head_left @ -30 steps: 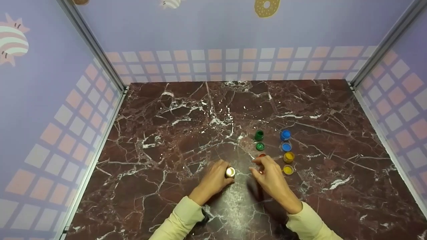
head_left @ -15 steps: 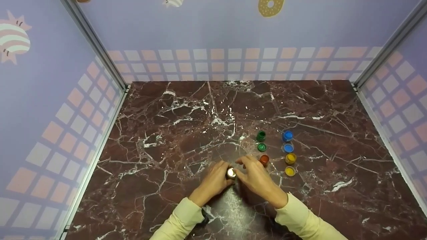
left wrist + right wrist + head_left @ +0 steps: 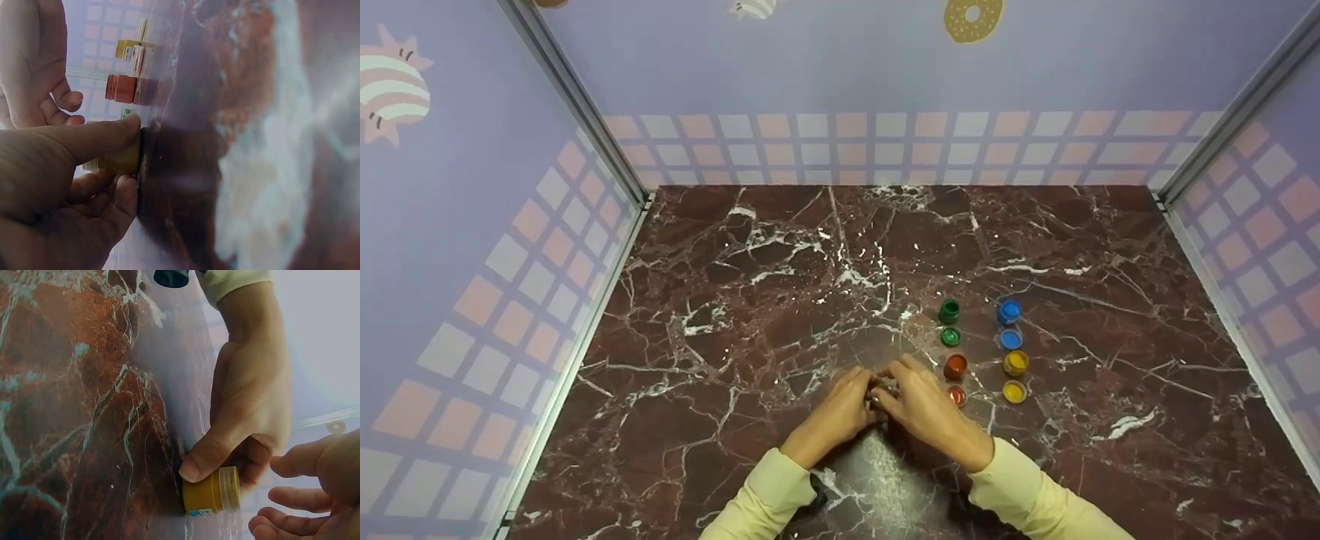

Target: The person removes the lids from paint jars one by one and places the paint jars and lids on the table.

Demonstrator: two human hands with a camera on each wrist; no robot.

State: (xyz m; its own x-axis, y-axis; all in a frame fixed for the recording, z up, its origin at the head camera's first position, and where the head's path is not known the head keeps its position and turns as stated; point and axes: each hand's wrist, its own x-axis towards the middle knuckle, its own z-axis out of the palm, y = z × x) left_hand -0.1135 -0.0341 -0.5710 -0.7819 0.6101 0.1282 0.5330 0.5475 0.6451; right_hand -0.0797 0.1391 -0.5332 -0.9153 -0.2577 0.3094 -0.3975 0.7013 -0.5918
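Note:
My left hand (image 3: 836,412) grips a small mustard-yellow paint jar (image 3: 202,495) by its side, low on the table. The thumb and curled fingers lie round the jar (image 3: 125,160), and its pale translucent lid (image 3: 229,489) is on. My right hand (image 3: 926,405) hovers just beside the lid, fingers loosely bent and apart from it in the right wrist view. From the head view both hands hide most of this jar. An open red-orange paint jar (image 3: 955,366) and its lid (image 3: 957,396), inner side up, are just right of my right hand.
Further right stand open yellow (image 3: 1016,363) and blue (image 3: 1009,312) paint jars, with a yellow lid (image 3: 1014,391) and a blue lid (image 3: 1011,340) before them. A green jar (image 3: 949,311) and green lid (image 3: 951,337) sit behind the red one. Patterned walls (image 3: 840,75) enclose the marbled table (image 3: 720,450).
My right hand has moved left from the red-orange jar and its lid to the jar in my left hand, uncovering both. My left hand keeps its grip in place.

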